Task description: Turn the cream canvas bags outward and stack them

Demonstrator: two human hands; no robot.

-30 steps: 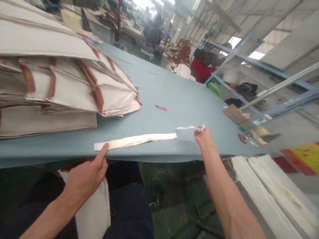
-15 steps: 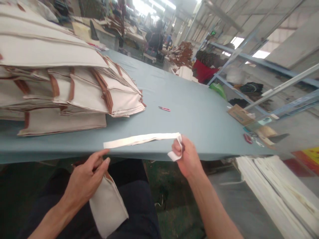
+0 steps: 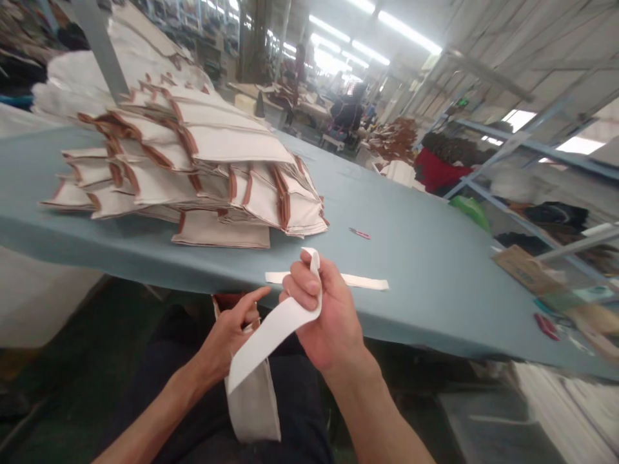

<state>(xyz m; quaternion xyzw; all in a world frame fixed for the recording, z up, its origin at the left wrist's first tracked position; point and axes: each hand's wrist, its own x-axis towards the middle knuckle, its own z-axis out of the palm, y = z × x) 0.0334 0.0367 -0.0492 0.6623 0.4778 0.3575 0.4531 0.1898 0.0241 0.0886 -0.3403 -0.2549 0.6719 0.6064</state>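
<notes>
My right hand (image 3: 329,309) is closed around a white fabric strip (image 3: 271,338), whose free end hangs down to the left across my left hand's fingers in the view. My left hand (image 3: 225,338) has its index finger stretched toward the table edge, and its other fingers are closed on a cream fabric piece with brown trim (image 3: 254,406) that hangs over my lap. The white strip hides part of that grip. Behind my right hand, another pale strip (image 3: 365,281) lies flat along the near side of the table.
A large pile of cream fabric pieces with brown edges (image 3: 232,142) covers the left of the blue-grey table (image 3: 416,258). Red-handled thread snips (image 3: 360,233) lie beyond the strip. At right are a cardboard box (image 3: 525,270) and a metal shelf rack. A person (image 3: 347,113) sits far back.
My right hand has lifted a white strip off the table and brought it left toward my left hand. The camera view has swung left. My left hand still holds the cream piece.
</notes>
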